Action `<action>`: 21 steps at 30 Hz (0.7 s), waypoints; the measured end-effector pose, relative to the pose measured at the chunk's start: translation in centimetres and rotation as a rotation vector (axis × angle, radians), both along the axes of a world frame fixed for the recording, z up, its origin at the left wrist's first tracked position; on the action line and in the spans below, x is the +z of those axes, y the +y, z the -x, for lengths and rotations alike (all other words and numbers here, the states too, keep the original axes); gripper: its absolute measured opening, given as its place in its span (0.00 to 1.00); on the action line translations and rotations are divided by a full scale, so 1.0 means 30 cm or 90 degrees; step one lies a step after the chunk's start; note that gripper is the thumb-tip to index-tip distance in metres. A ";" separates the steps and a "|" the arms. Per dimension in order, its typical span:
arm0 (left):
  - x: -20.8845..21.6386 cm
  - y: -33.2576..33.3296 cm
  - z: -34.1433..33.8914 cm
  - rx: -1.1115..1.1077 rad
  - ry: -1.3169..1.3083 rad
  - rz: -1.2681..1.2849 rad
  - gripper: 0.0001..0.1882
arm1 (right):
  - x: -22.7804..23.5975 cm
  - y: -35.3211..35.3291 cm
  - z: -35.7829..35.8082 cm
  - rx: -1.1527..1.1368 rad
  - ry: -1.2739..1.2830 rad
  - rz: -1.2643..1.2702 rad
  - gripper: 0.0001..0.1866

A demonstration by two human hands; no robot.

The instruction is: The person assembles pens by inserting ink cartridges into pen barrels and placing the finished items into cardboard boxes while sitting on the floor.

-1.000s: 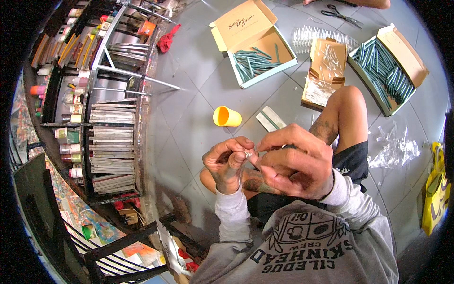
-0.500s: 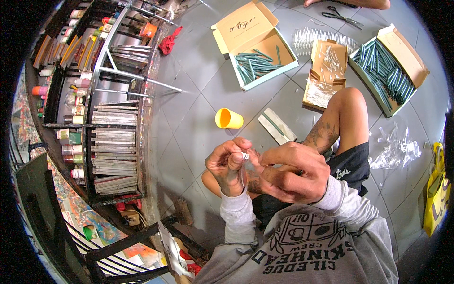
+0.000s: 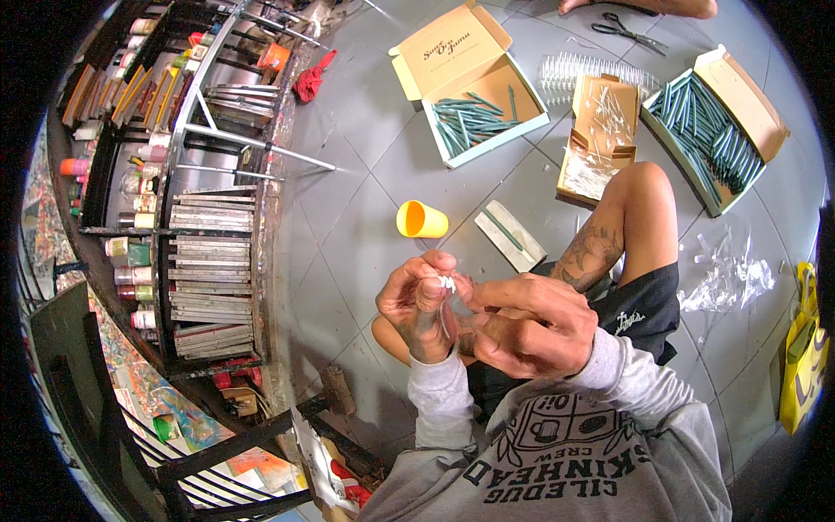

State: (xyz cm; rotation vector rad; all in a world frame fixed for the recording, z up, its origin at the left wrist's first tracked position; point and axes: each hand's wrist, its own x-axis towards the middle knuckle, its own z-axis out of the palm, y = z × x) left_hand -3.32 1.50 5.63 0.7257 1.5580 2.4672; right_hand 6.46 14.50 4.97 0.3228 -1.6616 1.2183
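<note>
In front of my chest, my left hand (image 3: 416, 300) pinches small white pieces (image 3: 446, 284) between thumb and fingers. Something see-through, possibly plastic film, seems to hang below them. My right hand (image 3: 539, 322) is close beside, its fingers curled and their tips near the white pieces. Whether it grips anything is hidden behind its own fingers. Just beyond my hands a yellow cup (image 3: 423, 220) lies with its mouth toward the left. Right of the cup, one dark green pointed stick (image 3: 509, 233) rests on a pale flat block (image 3: 527, 258).
Two open boxes (image 3: 497, 143) (image 3: 718, 202) hold dark green sticks. Between them lie a cardboard box (image 3: 600, 122) of thin white pieces and a clear spiky strip (image 3: 578, 74). Scissors (image 3: 628, 33), plastic scraps (image 3: 726, 274), a yellow bag (image 3: 802, 365) and a crowded rack (image 3: 161, 287) surround me.
My right hand has shifted slightly left and down, toward my left hand. More of the white pieces shows at my left fingertips. The things on the floor have stayed put.
</note>
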 end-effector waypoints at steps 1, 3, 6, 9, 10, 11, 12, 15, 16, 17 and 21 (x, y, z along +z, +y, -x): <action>0.001 0.002 -0.002 0.013 0.004 0.001 0.11 | -0.001 -0.005 -0.002 -0.005 -0.006 0.011 0.09; 0.018 0.009 -0.010 0.019 0.012 0.012 0.11 | -0.006 -0.016 -0.004 -0.014 -0.016 0.033 0.08; 0.021 0.021 -0.015 0.074 0.045 0.041 0.11 | -0.013 -0.046 0.008 -0.051 -0.007 0.094 0.07; 0.024 0.033 -0.028 0.131 0.084 0.073 0.10 | -0.002 -0.053 0.005 -0.026 -0.054 0.146 0.07; 0.024 0.036 -0.032 0.147 0.097 0.083 0.09 | 0.000 -0.057 0.008 -0.019 -0.060 0.168 0.08; 0.023 0.041 -0.032 0.178 0.115 0.098 0.09 | 0.003 -0.061 0.013 -0.013 -0.066 0.189 0.09; 0.021 0.045 -0.032 0.209 0.132 0.113 0.08 | 0.006 -0.064 0.015 -0.006 -0.072 0.210 0.09; 0.022 0.060 -0.041 0.240 0.174 0.129 0.08 | 0.023 -0.059 0.005 0.044 -0.149 0.269 0.09; 0.019 0.064 -0.045 0.246 0.187 0.128 0.07 | 0.022 -0.064 0.006 0.071 -0.156 0.308 0.09; 0.019 0.067 -0.049 0.254 0.200 0.128 0.07 | 0.020 -0.073 0.008 0.101 -0.162 0.348 0.08; -0.004 0.072 -0.056 0.317 0.266 0.138 0.07 | 0.035 -0.092 0.010 0.192 -0.158 0.476 0.07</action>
